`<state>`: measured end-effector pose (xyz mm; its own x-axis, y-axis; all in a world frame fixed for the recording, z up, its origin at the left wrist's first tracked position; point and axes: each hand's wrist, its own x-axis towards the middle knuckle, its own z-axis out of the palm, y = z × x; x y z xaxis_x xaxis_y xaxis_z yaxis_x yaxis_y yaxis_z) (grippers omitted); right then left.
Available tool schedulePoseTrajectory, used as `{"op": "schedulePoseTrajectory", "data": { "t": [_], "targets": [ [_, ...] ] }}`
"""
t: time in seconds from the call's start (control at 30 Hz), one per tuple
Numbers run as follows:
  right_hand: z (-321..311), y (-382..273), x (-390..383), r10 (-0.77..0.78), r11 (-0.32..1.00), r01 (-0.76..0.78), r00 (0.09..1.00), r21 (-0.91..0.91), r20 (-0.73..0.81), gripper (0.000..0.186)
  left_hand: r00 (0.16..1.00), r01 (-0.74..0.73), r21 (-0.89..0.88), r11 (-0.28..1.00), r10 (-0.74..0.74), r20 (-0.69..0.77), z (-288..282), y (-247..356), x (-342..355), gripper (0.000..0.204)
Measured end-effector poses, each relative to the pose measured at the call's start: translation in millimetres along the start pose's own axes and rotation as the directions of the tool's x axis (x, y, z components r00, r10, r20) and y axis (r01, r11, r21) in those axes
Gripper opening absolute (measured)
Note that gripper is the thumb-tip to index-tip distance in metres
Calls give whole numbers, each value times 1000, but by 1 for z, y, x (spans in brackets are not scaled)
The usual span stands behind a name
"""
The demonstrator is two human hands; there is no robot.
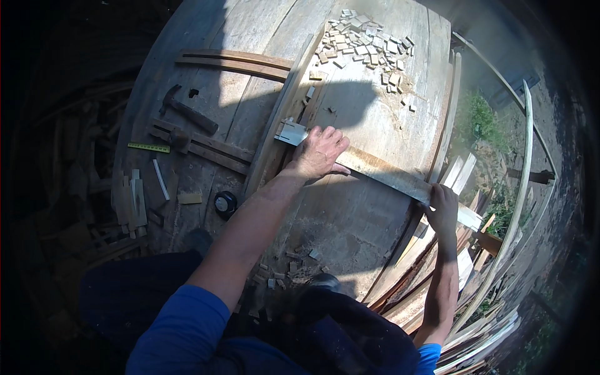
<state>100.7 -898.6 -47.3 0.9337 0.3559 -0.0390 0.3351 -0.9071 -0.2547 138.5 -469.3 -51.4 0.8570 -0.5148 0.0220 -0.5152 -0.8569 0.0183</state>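
Note:
A flat wooden board (384,170) with pale, narrower ends lies slantwise in front of me. Near its left end, my left hand (320,153) is closed over it, with the fingers across the top and the thumb along the near edge. My right hand (442,203) grips the same board toward its right end, which sticks out past that hand. Under the left end runs a long wooden rail (273,128). What my palms cover of the board is hidden.
Many small wood offcuts (362,44) lie at the far side of the worktable (262,19). To the left are a hammer (190,112), slotted wood strips (234,65), a yellow ruler piece (149,147) and a round black object (225,203). Long timber pieces (412,290) are piled at right.

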Motion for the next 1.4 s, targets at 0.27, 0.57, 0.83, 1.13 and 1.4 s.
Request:
{"op": "schedulePoseTrajectory", "data": {
  "t": [0.27,0.57,0.83,1.13,1.4],
  "targets": [
    [0,11,12,15,1000,-15,1000,13,-1,73,999,-16,-11,1000,16,-49,5,-8,18,84],
    [2,11,21,1,1000,1,997,27,-75,76,1000,-23,-10,1000,23,-12,2,-15,30,82],
    [-11,-2,-88,-167,986,166,986,-27,-29,79,993,-33,-316,948,68,100,-40,68,-59,72],
    [-29,-7,-75,61,982,-113,947,150,316,43,954,-77,-389,918,181,239,-46,38,-57,45],
    [2,3,-41,287,958,-282,911,-61,295,42,991,-43,-114,993,57,121,-29,67,-75,98]
  ]
}}
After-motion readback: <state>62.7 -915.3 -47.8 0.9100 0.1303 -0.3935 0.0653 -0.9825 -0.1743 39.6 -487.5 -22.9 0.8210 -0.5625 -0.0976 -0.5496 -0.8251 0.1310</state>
